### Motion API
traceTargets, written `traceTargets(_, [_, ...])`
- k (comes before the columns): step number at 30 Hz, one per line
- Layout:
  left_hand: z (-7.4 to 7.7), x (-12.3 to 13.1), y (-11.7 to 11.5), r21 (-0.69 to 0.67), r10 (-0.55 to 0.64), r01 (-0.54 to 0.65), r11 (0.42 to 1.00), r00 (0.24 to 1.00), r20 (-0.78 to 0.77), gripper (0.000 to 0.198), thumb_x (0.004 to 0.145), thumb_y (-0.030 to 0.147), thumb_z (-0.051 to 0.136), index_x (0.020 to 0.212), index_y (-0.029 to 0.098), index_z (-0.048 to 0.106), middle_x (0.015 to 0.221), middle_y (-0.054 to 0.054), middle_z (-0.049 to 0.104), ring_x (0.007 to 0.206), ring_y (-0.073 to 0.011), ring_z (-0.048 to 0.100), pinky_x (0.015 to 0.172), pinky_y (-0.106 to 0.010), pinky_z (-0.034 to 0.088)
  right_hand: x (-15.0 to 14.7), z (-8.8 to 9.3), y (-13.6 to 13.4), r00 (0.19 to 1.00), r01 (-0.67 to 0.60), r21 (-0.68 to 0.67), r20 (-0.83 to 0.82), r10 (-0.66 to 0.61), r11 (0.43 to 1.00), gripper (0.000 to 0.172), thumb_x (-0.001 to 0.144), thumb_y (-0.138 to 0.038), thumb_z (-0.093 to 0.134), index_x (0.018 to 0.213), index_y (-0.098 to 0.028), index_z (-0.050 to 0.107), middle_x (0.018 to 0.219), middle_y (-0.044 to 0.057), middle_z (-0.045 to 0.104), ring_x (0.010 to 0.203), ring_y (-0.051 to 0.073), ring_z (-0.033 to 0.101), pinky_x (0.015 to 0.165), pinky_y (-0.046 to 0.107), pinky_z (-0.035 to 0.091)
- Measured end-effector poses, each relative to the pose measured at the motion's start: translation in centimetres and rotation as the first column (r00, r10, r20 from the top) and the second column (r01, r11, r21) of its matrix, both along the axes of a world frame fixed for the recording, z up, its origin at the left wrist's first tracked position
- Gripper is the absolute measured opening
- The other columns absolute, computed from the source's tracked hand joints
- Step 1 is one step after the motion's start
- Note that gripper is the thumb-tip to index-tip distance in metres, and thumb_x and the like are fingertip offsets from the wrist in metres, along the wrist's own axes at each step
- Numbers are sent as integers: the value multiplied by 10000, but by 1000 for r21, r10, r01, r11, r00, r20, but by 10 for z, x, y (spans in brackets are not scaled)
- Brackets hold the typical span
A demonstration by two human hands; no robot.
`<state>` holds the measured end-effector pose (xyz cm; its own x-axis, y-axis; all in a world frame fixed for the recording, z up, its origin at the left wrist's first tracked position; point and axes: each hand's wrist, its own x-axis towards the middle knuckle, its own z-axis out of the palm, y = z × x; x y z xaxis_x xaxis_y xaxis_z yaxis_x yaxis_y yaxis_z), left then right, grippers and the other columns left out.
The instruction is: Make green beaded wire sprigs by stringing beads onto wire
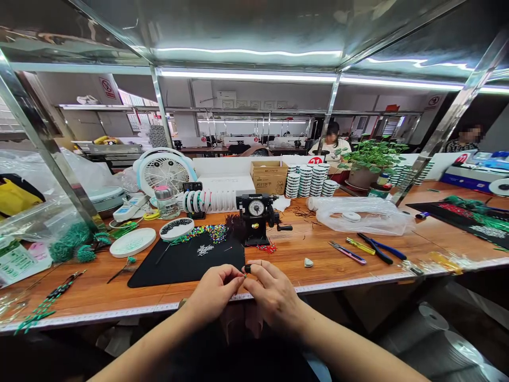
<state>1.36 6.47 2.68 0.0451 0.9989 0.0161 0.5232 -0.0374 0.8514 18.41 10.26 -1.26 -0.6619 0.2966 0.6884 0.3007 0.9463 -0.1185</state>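
My left hand (217, 291) and my right hand (275, 296) meet at the front edge of the bench, fingertips pinched together. A tiny coloured speck shows between them, too small to name. Something black wraps a finger of my right hand. Just beyond my left hand lies a black mat (178, 268), bearing a pile of white bits (205, 250) and many multicoloured beads (212, 232). Behind my hands stands a black hand-cranked winding machine (256, 215) with a dial. White spools (210, 201) sit in a row on its left.
Left are a white lid (133, 242), a dish of black pieces (177, 228) and green cords (51, 297). Right lie a pink-handled tool (347, 252), a yellow tool (360, 245) and blue-handled pliers (376, 248). Behind stand a fan (165, 172), a carton (269, 178) and stacked spools (306, 180).
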Motion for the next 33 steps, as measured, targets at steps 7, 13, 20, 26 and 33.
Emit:
traceTargets(7, [-8, 2, -3, 307, -5, 117, 945, 939, -344, 219, 862, 232, 420, 733, 184, 590, 729, -40, 606, 693, -185, 542, 642, -289, 417, -4, 10, 19, 992, -20, 65, 128, 11, 998, 282, 872, -105, 305, 965, -132, 570, 772, 88, 578, 702, 194, 491, 625, 301, 400])
traceTargets(13, [-22, -15, 9, 535, 65, 477, 698, 701, -710, 291, 841, 65, 377, 1038, 138, 578, 939, -116, 621, 862, -226, 566, 777, -361, 464, -20, 25, 34, 994, 73, -561, -27, -106, 825, 154, 823, -108, 432, 764, -174, 558, 693, 20, 591, 636, 134, 520, 589, 238, 382])
traceTargets(20, [-8, -18, 21, 439, -160, 539, 719, 743, -650, 297, 857, 95, 358, 1040, 180, 575, 1132, -104, 579, 962, -213, 556, 847, -349, 429, -24, 40, 61, 999, 34, -671, -7, -53, 741, 166, 768, -60, 527, 656, -157, 602, 551, -25, 586, 505, 97, 531, 528, 209, 396])
traceTargets(26, [1, -4, 10, -4, 52, -55, 998, 919, 392, 173, 794, 314, 542, 758, 150, 584, 504, 48, 420, 456, -87, 348, 466, -215, 296, -14, 31, 23, 893, 67, -667, -291, -342, 742, 194, 806, -338, 591, 746, -165, 654, 756, 46, 605, 706, 158, 534, 655, 276, 403])
traceTargets(33, [1, -3, 2, -140, 97, -20, 990, 815, 572, 153, 727, 284, 624, 694, 143, 575, 503, 58, 408, 429, -59, 265, 428, -197, 219, -23, 7, -10, 945, 24, -598, -248, -213, 801, 146, 830, -218, 537, 745, -161, 642, 751, 41, 546, 730, 167, 518, 659, 276, 419])
